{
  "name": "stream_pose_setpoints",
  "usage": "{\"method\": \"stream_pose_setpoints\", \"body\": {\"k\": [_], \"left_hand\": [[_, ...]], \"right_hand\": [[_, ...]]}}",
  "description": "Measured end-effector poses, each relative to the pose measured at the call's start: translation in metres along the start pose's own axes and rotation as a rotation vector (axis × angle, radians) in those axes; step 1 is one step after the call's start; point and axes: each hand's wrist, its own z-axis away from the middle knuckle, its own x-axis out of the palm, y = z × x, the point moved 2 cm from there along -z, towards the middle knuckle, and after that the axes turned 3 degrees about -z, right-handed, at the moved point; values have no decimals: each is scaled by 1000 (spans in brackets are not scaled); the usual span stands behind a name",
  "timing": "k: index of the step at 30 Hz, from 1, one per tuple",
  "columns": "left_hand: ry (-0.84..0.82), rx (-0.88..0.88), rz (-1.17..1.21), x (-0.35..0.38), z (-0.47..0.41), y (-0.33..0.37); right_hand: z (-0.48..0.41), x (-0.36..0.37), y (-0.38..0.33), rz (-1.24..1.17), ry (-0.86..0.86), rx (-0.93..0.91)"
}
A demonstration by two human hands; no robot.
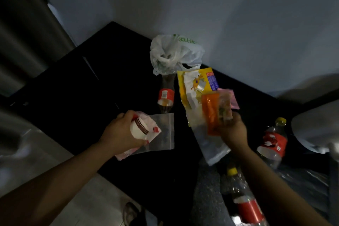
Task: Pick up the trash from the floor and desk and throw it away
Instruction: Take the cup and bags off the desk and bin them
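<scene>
Collecting step, desk trash. We are gripping a white-and-red wrapper [141,128] and a clear zip bag [164,130] in the left hand [120,132], fingers curled round both, at about 8 o'clock over the counter [82,88]. The right hand [232,132] at 4 o'clock is clutching a fan of packets: a yellow packet [194,86], an orange packet [211,113], and clear and pink ones behind. All are lifted off the counter.

Trash lying on the counter:
- a white plastic bag [174,51] at 12 o'clock by the wall
- a red-label bottle [166,95] just below the bag, touching it
- a second bottle [273,141] at 3 o'clock

A third bottle [245,200] is sitting low at 5 o'clock; we cannot tell what it is resting on. No bin is showing.

Both hands are looking full. So we are judging the handfuls need dumping next, maybe into that plastic bag, before any bottle is taken. Loose packets could be slipping from the right hand.
</scene>
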Motion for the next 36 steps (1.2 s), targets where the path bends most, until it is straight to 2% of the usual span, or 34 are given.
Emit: {"method": "stream_pose_setpoints", "body": {"k": [4,8,11,16,22,25,29,36], "left_hand": [[5,21,42,-8,-11,30],[15,27,72,-10,-22,56],[29,31,76,-9,-32,69],[30,25,76,-7,-44,81],[42,16,112,-11,-48,91],[52,30,128,-17,-46,96],[81,95,139,-33,-44,103],[64,246,199,-82,-35,114]], "right_hand": [[-63,-25,-11,43,34,64],[-109,-25,-9,206,-38,157],[-128,-16,-5,243,-72,237],[-141,-8,3,208,-93,215],[-133,-12,4,91,5,121],[-121,-22,-1,-2,-5,126],[-96,-41,-12,-84,-23,100],[-17,-80,-48,-193,61,65]]}}
